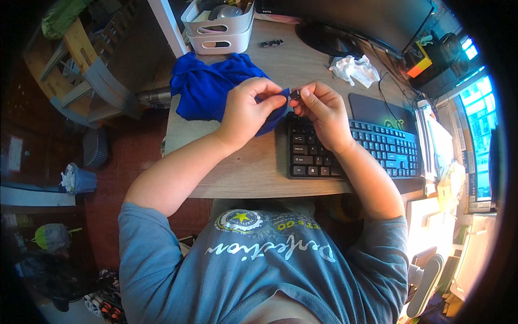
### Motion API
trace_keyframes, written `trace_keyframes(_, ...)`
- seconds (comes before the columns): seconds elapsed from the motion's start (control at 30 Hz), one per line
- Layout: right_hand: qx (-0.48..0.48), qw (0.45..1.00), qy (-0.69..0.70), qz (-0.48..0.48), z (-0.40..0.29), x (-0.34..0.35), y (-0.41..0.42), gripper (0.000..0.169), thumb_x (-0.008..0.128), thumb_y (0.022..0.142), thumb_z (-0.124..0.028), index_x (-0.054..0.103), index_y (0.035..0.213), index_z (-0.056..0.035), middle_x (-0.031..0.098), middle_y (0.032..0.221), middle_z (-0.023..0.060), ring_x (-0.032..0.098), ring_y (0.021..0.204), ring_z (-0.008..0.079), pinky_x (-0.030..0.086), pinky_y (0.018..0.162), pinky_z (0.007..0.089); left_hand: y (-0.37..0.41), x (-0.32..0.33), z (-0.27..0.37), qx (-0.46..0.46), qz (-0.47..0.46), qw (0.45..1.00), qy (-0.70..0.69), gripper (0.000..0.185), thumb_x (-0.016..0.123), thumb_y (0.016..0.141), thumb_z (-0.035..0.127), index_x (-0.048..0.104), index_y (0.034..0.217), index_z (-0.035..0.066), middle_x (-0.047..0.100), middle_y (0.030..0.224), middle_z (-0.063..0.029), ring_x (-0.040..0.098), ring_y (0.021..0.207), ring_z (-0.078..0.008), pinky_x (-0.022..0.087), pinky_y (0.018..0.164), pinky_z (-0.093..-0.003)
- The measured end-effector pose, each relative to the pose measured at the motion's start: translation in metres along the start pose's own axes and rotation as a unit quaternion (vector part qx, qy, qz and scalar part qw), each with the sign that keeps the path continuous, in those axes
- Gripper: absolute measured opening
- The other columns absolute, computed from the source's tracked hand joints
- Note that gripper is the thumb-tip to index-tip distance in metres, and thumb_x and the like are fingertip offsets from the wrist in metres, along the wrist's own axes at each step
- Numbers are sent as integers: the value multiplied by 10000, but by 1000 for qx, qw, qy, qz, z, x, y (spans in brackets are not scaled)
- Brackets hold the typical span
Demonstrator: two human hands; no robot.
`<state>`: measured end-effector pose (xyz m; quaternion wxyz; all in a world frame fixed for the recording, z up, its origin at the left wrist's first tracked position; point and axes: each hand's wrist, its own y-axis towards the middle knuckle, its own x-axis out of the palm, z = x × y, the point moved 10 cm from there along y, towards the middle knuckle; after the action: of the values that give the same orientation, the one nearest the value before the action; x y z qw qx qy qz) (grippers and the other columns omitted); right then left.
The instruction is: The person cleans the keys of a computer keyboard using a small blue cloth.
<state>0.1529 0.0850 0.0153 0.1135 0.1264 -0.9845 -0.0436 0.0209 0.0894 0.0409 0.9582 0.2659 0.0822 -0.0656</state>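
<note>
My left hand (253, 107) pinches a corner of a blue cloth (206, 87), most of which lies bunched on the desk to the left. Between the thumb and fingers of my right hand (323, 111) is a small black keycap (296, 94), right beside the raised cloth corner. Whether cloth and keycap touch is hard to tell. Under my right hand lies a black computer keyboard (384, 152). Its upper left keys are partly hidden by the hand and forearm. Several loose black keycaps (272, 43) sit further back on the desk.
Two stacked white plastic baskets (220, 42) stand at the back left. A BenQ monitor (348, 18) rises behind, with crumpled white tissue (356, 69) before its base. A dark mouse pad (378, 111) and papers (433, 137) lie to the right. The wooden desk (243, 174) ends near my torso.
</note>
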Motion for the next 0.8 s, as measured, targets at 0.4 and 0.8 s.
trace_keyframes(0.4, -7, 996, -92, -4, 1, 2, 1, 151, 534, 878, -149, 561, 886, -1, 614, 796, 61, 529, 691, 90, 427, 653, 219, 3, 1, 21, 60, 0, 998, -13, 90, 667, 735, 20, 604, 798, 12, 596, 733, -57, 571, 666, -122, 452, 595, -232)
trace_keyframes(0.8, 10, 999, 27, -31, 0, 6, -1, 143, 522, 887, -159, 557, 898, -20, 614, 793, 59, 526, 688, 87, 418, 650, 212, 2, 3, -3, 2, -18, 1000, -19, 94, 664, 730, 10, 591, 787, 4, 583, 730, -53, 558, 668, -119, 447, 602, -238)
